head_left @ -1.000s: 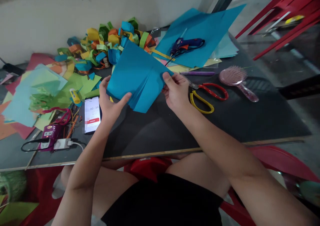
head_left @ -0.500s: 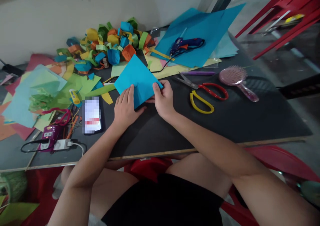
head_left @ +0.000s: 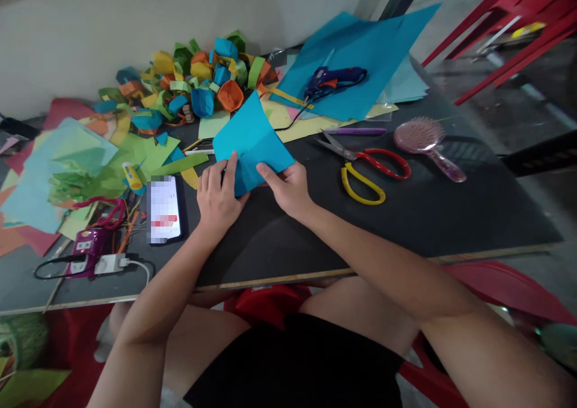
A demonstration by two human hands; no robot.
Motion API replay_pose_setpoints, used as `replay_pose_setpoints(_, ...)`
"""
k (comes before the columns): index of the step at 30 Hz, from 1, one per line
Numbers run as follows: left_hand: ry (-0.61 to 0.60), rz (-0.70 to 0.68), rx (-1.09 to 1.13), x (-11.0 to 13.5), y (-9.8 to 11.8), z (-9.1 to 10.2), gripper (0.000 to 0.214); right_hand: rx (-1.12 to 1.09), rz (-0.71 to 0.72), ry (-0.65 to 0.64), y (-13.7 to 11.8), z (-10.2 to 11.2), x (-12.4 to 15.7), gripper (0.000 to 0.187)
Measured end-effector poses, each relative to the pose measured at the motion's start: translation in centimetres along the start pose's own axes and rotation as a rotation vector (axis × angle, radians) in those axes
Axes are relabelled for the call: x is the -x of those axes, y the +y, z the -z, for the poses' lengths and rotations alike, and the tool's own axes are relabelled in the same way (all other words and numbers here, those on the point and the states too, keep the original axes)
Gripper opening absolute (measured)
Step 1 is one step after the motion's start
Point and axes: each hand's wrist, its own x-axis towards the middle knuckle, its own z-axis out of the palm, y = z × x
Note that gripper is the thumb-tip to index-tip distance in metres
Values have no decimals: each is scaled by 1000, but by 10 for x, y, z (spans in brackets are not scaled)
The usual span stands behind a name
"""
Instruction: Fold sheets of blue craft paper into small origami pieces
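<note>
A bright blue square of paper (head_left: pixel 250 140) is held up off the dark table, turned cornerwise and slightly bowed. Its lower left edge is gripped by my left hand (head_left: pixel 220 191), with the fingers over the front and the thumb low near the bottom corner. My right hand (head_left: pixel 286 185) pinches the lower right side, thumb on the front face and the other fingers behind, where they are mostly hidden. Left of my left hand lies a phone (head_left: pixel 164 210). Scissors (head_left: pixel 360 161) with one red and one yellow handle rest to the right of my right hand.
Behind the paper is a heap of folded coloured paper pieces (head_left: pixel 198 80). A blue glue gun (head_left: pixel 336 80) lies on large blue sheets (head_left: pixel 383 53). A pink hairbrush (head_left: pixel 426 140) and purple pen (head_left: pixel 356 131) are at right. At left are loose sheets (head_left: pixel 31 173), a glue stick (head_left: pixel 131 175) and a purple power socket (head_left: pixel 88 249).
The blue paper has turned and bowed, its top corner shifting right. My left hand has moved slightly left, and my right thumb has slid inward and down across the paper.
</note>
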Motion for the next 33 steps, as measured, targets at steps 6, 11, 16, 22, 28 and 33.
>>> replay_pose_setpoints(6,-12,-15,80,-6,1,3,74,189,92,51,-4,3,-1,63)
replay_pose_setpoints(11,103,11,171,-8,-3,4,28,175,121,11,-14,4,-3,57)
replay_pose_setpoints(16,62,138,428,-8,-3,4,25,154,140,-21,-15,4,-3,50)
replay_pose_setpoints(22,-9,163,397,-11,-5,4,32,187,136,-6,-14,5,-2,50)
replay_pose_setpoints(28,-97,161,208,-11,-7,7,57,48,103,40,-14,5,-7,42)
replay_pose_setpoints(33,-204,269,414,-8,-11,-1,58,-202,-45,137,0,6,-18,44)
